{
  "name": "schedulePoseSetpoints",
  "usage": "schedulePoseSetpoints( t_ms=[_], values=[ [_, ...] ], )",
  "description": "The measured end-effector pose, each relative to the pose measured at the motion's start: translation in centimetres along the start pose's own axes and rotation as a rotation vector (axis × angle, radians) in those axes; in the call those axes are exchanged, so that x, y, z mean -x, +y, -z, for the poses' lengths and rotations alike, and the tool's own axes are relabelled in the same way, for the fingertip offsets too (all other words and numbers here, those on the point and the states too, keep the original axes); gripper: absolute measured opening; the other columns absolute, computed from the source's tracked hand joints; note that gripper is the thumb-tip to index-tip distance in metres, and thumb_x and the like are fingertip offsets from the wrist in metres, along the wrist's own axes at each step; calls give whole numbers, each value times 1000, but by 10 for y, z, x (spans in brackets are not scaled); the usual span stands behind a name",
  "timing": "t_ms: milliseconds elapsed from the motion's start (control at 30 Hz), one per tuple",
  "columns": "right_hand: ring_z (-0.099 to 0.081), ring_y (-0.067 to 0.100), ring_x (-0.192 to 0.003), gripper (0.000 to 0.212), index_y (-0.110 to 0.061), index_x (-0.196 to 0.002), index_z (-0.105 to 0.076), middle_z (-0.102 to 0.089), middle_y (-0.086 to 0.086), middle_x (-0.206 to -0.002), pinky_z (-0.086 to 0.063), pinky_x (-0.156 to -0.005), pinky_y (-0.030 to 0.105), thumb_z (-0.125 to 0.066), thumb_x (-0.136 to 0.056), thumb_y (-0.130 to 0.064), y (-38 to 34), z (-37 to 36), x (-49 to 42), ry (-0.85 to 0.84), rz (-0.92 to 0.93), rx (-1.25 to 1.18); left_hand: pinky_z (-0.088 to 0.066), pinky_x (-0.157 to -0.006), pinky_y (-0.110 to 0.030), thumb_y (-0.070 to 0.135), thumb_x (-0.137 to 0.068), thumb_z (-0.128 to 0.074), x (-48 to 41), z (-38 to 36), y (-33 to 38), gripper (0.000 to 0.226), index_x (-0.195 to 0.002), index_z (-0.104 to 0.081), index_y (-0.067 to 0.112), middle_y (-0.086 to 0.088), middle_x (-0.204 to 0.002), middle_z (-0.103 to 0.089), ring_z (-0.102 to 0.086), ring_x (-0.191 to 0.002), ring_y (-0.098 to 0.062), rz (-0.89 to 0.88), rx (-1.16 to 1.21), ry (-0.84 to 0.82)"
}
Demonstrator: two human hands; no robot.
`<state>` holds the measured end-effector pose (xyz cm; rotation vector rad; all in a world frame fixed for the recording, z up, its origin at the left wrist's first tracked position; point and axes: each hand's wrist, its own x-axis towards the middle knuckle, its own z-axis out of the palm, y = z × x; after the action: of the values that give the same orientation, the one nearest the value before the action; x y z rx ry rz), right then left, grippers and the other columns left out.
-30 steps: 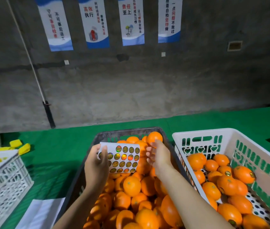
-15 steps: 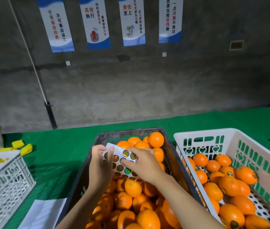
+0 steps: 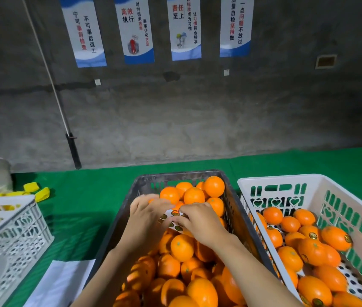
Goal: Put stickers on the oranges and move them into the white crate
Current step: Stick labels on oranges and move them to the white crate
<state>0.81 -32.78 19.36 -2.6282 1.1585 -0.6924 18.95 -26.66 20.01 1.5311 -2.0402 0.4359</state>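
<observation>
Green table [image 3: 109,196]: sticker sheet [image 3: 172,218] pinched between both hands' fingers [image 3: 183,220].

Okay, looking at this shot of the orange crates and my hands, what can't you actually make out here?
Head view only:
- Sticker sheet: mostly covered by the left hand and right hand; whether a sticker is peeled off is hidden.
- Left hand fingertips: motion-blurred.
- Dark crate: near end cut off by the bottom edge.
- White crate: right side cut off by the frame edge.
- Wall posters: tops cropped.

Four posters [image 3: 184,27] hang along the grey wall up top; yellow pieces [image 3: 39,192] lie on the green bench [image 3: 91,196] at left.
</observation>
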Motion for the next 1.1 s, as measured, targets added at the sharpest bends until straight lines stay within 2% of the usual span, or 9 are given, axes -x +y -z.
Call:
schedulePoseSetpoints(
  t_ms=[67,200,300,500,733,800,933,1033,1100],
  values=[
    [-47,18,-88,30,-24,-86,-59,-54,-7,-82,-34,-88,39,-49,-101,-47,0,0,1,4,-1,-4,-50,-70,-36,48,-102,-43,-3,2,-4,35,-86,-68,29,7,-79,-67,-59,-73,-9,26,129,-116],
    [-50,12,-112,26,-35,-122,-62,-63,-13,-115,-32,-98,38,-49,-102,-43,-2,0,0,70,-31,-46,-47,-58,-21,60,-98,-28,1,-4,-7,49,-90,-67,31,13,-78,-63,-58,-71,-1,105,229,-144],
    [-54,8,-104,20,-36,-109,-69,-65,-14,-104,-35,-91,36,-51,-102,-39,-3,2,-1,112,-48,-118,-42,-57,-7,59,-98,-34,4,-9,-6,44,-102,-69,33,13,-87,-66,-57,-71,6,150,243,-166],
    [-57,9,-95,19,-30,-99,-71,-67,-12,-99,-43,-92,40,-53,-101,-35,-4,-2,-1,47,-68,-204,-45,-61,-8,51,-98,-38,5,-8,-2,34,-98,-68,35,19,-80,-61,-57,-86,11,152,327,-187],
    [-51,15,-105,19,-27,-95,-72,-62,-11,-104,-34,-93,32,-55,-101,-33,-6,-1,-1,258,23,-97,-57,-69,-25,27,-104,-44,-1,-4,-1,28,-99,-72,31,13,-90,-74,-70,-83,-5,308,639,-235],
    [-53,19,-106,17,-24,-92,-74,-63,-7,-105,-33,-93,33,-59,-99,-31,-7,0,1,357,77,-25,-56,-67,-32,22,-103,-43,-2,-3,-1,33,-86,-71,22,5,-83,-74,-71,-77,-10,347,714,-245],
    [-56,20,-105,10,-20,-93,-73,-66,-5,-102,-35,-95,33,-64,-96,-24,-7,3,1,584,2,20,-38,-53,-32,16,-91,-43,-2,-4,-4,38,-55,-37,21,0,-49,-49,-51,-45,-15,608,707,-129],
    [-54,19,-98,13,-19,-91,-71,-66,-3,-99,-38,-86,35,-60,-98,-23,-5,5,-1,626,-209,-91,-41,-48,-27,17,-90,-42,0,0,-6,37,-54,-44,17,2,-48,-58,-58,-43,-12,761,647,108],
    [-55,20,-82,22,-19,-76,-65,-63,-2,-81,-41,-72,35,-58,-97,-20,1,3,-2,509,-365,-309,-52,-56,-30,29,-89,-43,-1,4,-6,28,-66,-58,24,3,-65,-68,-67,-61,-15,871,610,278]
  ],
)
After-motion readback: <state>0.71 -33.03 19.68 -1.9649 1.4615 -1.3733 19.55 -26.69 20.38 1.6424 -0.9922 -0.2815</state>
